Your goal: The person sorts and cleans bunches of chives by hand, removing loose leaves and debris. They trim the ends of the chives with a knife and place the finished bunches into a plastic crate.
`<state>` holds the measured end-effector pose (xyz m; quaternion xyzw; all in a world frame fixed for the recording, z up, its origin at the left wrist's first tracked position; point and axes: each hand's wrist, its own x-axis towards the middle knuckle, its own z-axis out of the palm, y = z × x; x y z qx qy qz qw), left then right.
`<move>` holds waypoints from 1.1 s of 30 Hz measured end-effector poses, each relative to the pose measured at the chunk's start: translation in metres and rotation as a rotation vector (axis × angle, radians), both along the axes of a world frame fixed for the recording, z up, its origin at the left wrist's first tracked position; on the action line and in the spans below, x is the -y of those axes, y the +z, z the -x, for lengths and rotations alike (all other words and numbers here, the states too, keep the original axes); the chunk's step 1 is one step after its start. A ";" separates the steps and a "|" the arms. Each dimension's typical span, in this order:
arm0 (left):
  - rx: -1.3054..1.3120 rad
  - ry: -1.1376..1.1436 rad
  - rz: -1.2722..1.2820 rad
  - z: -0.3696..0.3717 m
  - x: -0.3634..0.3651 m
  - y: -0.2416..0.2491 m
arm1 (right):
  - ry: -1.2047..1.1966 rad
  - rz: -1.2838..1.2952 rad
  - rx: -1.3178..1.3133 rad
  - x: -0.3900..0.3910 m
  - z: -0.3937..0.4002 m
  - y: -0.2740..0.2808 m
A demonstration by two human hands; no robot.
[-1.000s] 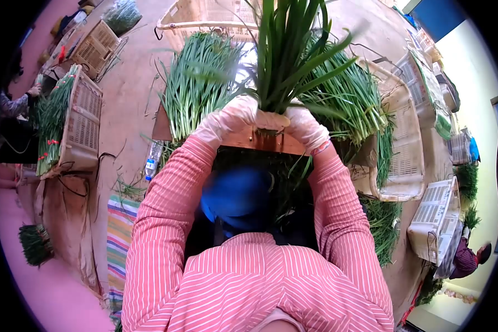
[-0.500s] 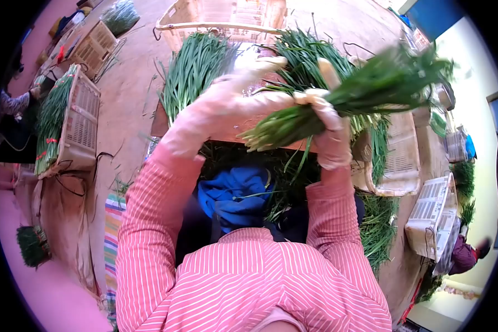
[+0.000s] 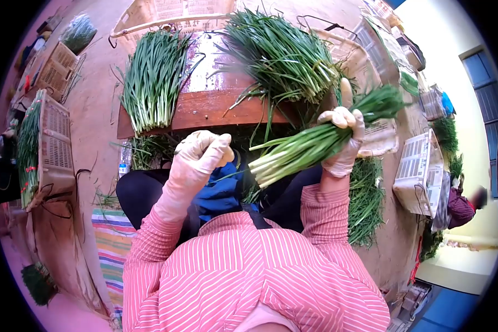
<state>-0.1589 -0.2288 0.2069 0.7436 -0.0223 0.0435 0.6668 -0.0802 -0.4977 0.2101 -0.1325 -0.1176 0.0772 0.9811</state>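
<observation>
My right hand (image 3: 340,138), in a pale glove, is wrapped round a bunch of garlic chives (image 3: 299,152), index finger pointing up. The white stem ends point left toward my lap, and the blurred leafy tops point right. My left hand (image 3: 202,152), gloved too, is curled closed just left of the stem ends and apart from them. Whatever its fingers may hold is hidden. Beyond my hands is a low wooden table (image 3: 205,108) with a neat pile of chives (image 3: 155,83) on its left and a larger, looser heap of chives (image 3: 282,55) on its right.
A plastic crate (image 3: 171,22) stands behind the table, another crate (image 3: 379,135) to its right. Loose greens (image 3: 365,202) lie on the floor at my right. At far left a crate (image 3: 55,144) holds tied bunches. A striped mat (image 3: 113,249) lies at my left.
My left hand has drawn back from the bunch toward me and curled closed. My right hand still holds the chives, now slightly lower. The view has shifted, so the table appears farther left.
</observation>
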 end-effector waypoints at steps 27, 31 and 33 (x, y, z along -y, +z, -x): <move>0.659 0.069 -1.125 -0.002 0.039 -0.044 | -0.163 0.281 0.045 -0.029 0.014 -0.004; 0.502 -0.059 -0.611 -0.004 0.024 -0.048 | -0.189 0.258 0.053 -0.026 0.011 -0.001; 0.421 0.100 -0.730 -0.003 0.006 -0.055 | -0.155 0.149 0.087 -0.010 0.003 -0.002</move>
